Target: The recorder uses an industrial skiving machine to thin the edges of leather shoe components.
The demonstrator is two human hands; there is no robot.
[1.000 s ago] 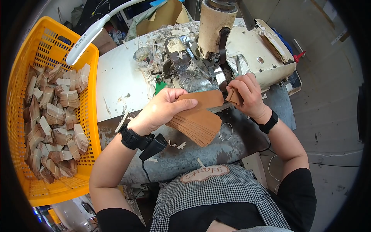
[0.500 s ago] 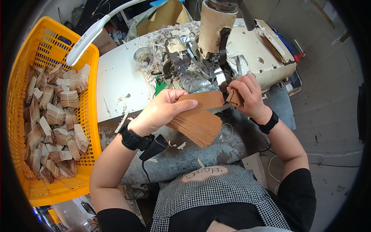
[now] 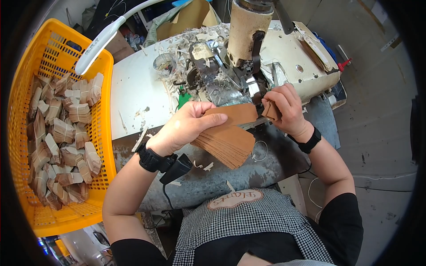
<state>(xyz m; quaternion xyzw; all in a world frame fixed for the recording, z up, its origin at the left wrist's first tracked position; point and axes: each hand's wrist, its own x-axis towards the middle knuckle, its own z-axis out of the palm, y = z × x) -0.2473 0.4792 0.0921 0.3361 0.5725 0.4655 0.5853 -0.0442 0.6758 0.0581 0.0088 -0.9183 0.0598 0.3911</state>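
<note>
Brown leather stack [image 3: 226, 139] clamped in left hand [image 3: 186, 126] | right hand [image 3: 286, 108] fingers pinching piece [image 3: 270, 111]

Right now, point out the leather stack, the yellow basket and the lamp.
leather stack [image 3: 226, 142], head view, on its top piece.
yellow basket [image 3: 104, 111], head view, on its right wall.
lamp [image 3: 95, 46], head view, on its white head.

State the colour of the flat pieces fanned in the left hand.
Tan brown, like leather or card, seen in the head view: fanned stack of flat pieces.
</note>
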